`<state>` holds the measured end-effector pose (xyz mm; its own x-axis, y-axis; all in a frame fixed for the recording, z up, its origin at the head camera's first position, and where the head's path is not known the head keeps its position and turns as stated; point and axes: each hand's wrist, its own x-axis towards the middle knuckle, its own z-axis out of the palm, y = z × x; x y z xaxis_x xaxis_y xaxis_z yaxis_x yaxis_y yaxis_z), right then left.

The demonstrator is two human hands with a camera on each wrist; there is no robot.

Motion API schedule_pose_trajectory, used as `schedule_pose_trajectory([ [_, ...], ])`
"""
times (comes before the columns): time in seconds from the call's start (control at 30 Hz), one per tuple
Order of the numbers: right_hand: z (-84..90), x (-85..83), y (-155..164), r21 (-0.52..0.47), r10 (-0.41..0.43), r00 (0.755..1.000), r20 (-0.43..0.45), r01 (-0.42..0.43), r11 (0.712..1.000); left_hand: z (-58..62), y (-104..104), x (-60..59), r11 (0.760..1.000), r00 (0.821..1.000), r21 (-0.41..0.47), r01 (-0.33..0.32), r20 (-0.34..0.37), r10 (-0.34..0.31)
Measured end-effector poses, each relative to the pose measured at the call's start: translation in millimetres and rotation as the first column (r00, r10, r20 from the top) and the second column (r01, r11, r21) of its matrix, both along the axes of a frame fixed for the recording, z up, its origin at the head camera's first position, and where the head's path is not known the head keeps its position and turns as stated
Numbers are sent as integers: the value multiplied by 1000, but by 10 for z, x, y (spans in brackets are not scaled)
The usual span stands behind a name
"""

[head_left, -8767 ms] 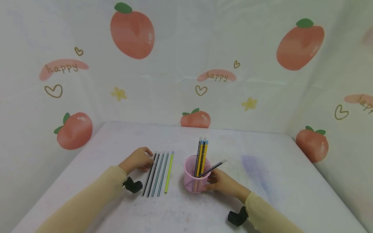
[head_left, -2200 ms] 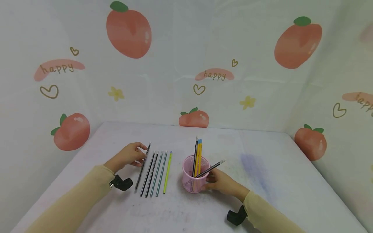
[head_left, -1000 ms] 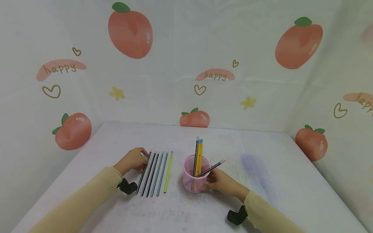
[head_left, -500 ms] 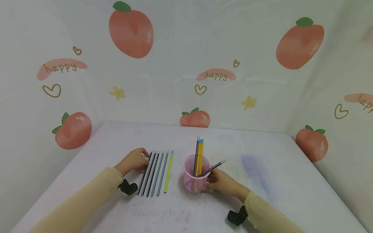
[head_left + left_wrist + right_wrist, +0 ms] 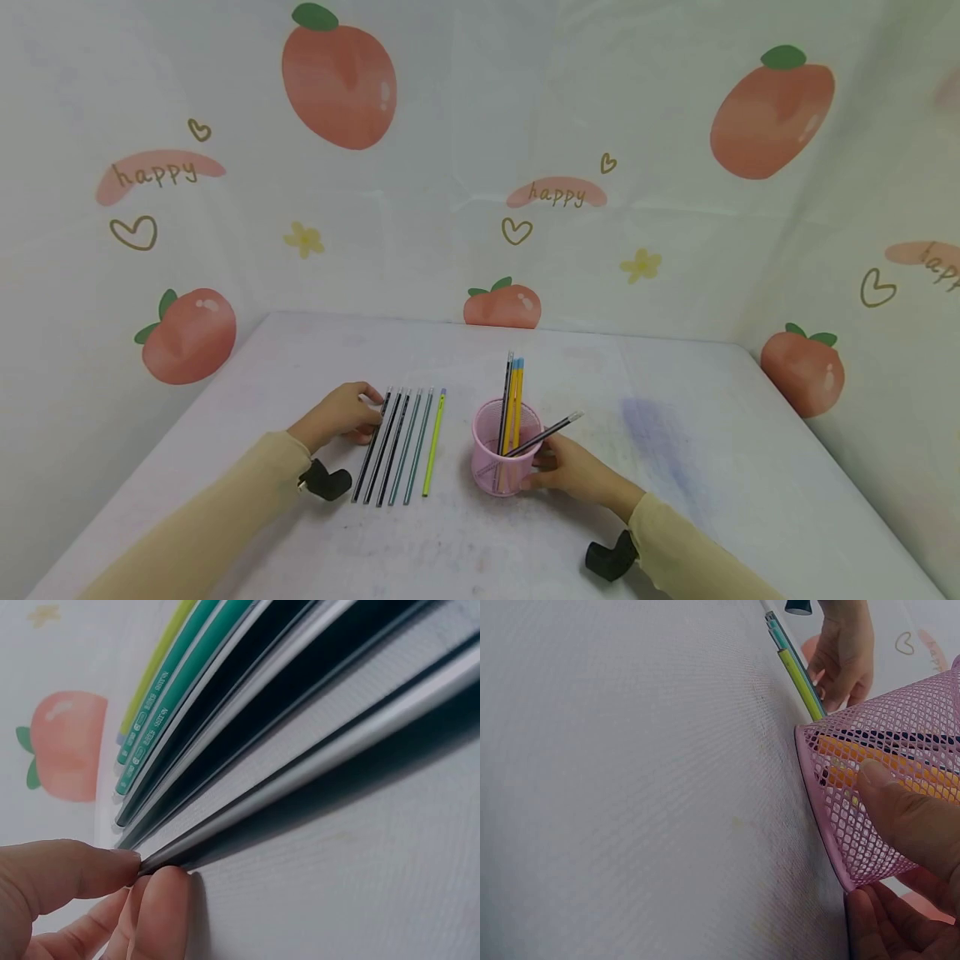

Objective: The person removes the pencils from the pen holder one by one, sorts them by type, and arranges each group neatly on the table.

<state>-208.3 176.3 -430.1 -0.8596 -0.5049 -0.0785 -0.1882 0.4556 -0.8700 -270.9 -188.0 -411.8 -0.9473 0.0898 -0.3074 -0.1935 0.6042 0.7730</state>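
On textured tabletop [image 5: 480,550]: 6 slim pencils [image 5: 393,448], round mesh cup [image 5: 485,468].

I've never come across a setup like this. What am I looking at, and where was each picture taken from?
There is no machine here, just a person's two bare hands. The wide view is filmed from the head, looking forward and down; the two close views come from the left and right wrists. On the white, fabric-textured surface lies a slanted row of three thin black pencils, two teal-green pencils and one lime-yellow pencil. The left hand pinches the outermost black one near its far end. The right hand holds a round pink mesh cup containing yellow pencils and dark pencils, one leaning over the rim.
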Motion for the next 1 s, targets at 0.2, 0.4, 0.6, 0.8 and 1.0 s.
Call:
schedule_pose_trajectory([
  [0.2, 12, 4, 1, -2, 2, 1000, 10, -2, 1000, 3, -19, 10, 999, 1000, 41, -3, 19, 3],
  [0.4, 22, 4, 0, -2, 2, 1000, 18, -2, 1000, 49, -23, 33, 998, 999, 55, -8, 34, 6],
  [0.6, 23, 4, -4, 0, -1, 1000, 28, 1, 1000, 91, -51, 42, 996, 999, 88, 31, 40, -34],
  [0.8, 22, 4, -5, 1, -6, 999, 33, 6, 1000, 91, -46, 36, 997, 999, 77, 13, 50, -17],
  [1.0, 27, 0, -4, 20, -18, 999, 26, 18, 1000, 220, -41, 11, 997, 999, 73, 2, 35, -4],
])
